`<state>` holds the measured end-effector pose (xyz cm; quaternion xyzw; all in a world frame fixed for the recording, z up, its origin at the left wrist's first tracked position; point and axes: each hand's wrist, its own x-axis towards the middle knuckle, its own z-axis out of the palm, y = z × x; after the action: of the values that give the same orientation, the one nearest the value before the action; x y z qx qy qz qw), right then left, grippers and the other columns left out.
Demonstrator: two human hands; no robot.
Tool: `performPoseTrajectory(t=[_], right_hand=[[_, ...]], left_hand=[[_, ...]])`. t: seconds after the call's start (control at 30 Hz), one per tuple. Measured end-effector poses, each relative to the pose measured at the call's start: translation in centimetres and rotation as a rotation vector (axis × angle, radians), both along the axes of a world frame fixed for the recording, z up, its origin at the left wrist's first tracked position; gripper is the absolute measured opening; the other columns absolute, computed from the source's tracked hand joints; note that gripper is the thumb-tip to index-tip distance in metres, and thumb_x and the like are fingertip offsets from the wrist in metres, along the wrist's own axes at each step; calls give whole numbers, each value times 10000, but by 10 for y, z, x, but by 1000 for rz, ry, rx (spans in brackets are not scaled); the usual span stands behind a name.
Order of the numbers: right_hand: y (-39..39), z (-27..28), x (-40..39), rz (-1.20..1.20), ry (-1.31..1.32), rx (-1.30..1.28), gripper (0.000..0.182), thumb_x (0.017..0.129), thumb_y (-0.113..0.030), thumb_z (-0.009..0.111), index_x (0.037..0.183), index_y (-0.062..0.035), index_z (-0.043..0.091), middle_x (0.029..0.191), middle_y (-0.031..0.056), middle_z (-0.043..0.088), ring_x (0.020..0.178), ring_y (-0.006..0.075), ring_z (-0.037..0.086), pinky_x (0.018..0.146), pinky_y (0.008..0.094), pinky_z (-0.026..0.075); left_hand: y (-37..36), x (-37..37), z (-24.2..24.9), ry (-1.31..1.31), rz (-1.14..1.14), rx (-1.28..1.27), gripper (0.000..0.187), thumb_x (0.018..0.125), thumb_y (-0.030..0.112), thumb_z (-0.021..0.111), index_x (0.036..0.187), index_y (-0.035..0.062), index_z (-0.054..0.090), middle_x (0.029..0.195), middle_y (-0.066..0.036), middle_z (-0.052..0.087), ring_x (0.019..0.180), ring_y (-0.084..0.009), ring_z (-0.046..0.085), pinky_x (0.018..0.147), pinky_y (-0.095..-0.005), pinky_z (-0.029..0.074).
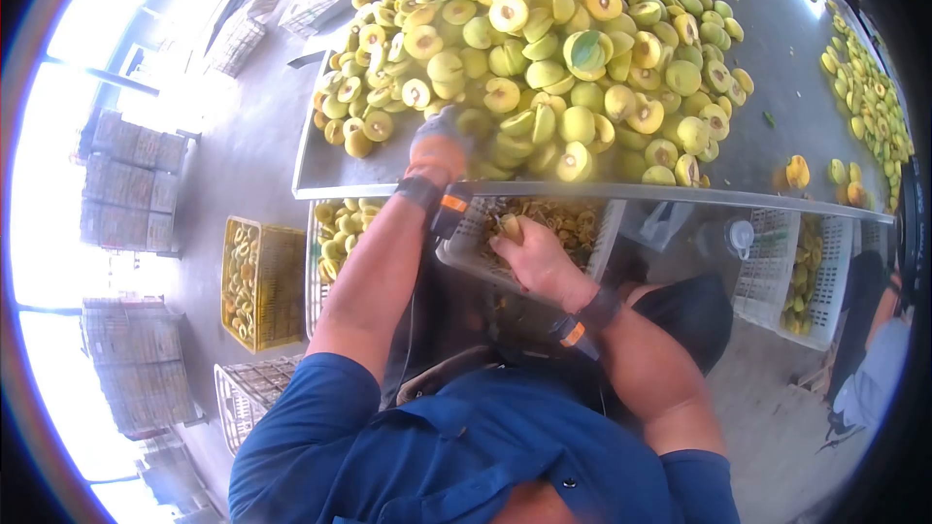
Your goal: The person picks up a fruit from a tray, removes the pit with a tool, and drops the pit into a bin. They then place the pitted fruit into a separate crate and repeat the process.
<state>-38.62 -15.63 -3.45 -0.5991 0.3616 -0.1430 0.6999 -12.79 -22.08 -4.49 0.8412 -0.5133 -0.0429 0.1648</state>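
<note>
A big heap of halved yellow-green fruit (553, 39) lies on a steel table (777, 68). My left hand (439, 144), in a grey and orange glove, reaches onto the near edge of the heap and touches the fruit there; whether it grips a piece is hidden. My right hand (532, 254) is bare and held below the table edge over a white slotted crate (466, 252) with fruit scraps in it. Its fingers are closed around a small piece of fruit (510, 225). Both wrists wear dark bands with orange tags.
A yellow crate (260, 281) with fruit stands on the floor at left, with stacked crates (131, 180) behind it. Another white crate (796, 281) of fruit sits under the table at right. A second person's sleeve (874, 369) shows at far right.
</note>
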Motion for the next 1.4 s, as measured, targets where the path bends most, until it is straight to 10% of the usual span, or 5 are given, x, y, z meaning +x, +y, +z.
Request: performPoseTrajectory(t=[0.53,1.0,1.1,1.17,1.4], right_hand=[[-30,29,2,-143,-59,-403,391,983,-275,632,1171,66,591,985,363,682,1012,553,646,872,569,513],[-16,52,-22,75,-125,105,247,999,-217,631,1048,18,690,754,80,659,589,177,624,548,369,485],[-16,53,-20,65,-125,125,233,997,-212,639,1086,-3,689,719,56,635,510,146,575,477,345,450],[-11,38,-15,87,-160,154,230,999,-205,633,1117,-14,685,713,56,632,491,149,567,463,345,447],[3,21,-10,91,-229,-206,233,1019,-195,572,1131,-18,674,709,76,643,490,179,611,446,350,473]], left_hand=[[69,-68,78,914,-27,-276,346,917,-9,761,1245,-39,654,1086,-115,747,868,-155,721,689,-284,596],[107,-104,68,824,-5,-301,329,924,16,775,1230,-37,665,1052,-103,738,913,-177,713,774,-327,614],[104,-97,65,1574,99,-510,348,935,1,750,1272,-19,661,1140,-104,722,1016,-218,716,836,-357,620],[104,-81,21,312,-257,-539,325,1005,143,693,1292,-8,663,1168,-103,704,1058,-226,704,892,-346,595],[97,-122,39,734,223,-613,306,1078,262,599,1058,-4,748,872,-62,728,743,-113,610,691,-291,507]])
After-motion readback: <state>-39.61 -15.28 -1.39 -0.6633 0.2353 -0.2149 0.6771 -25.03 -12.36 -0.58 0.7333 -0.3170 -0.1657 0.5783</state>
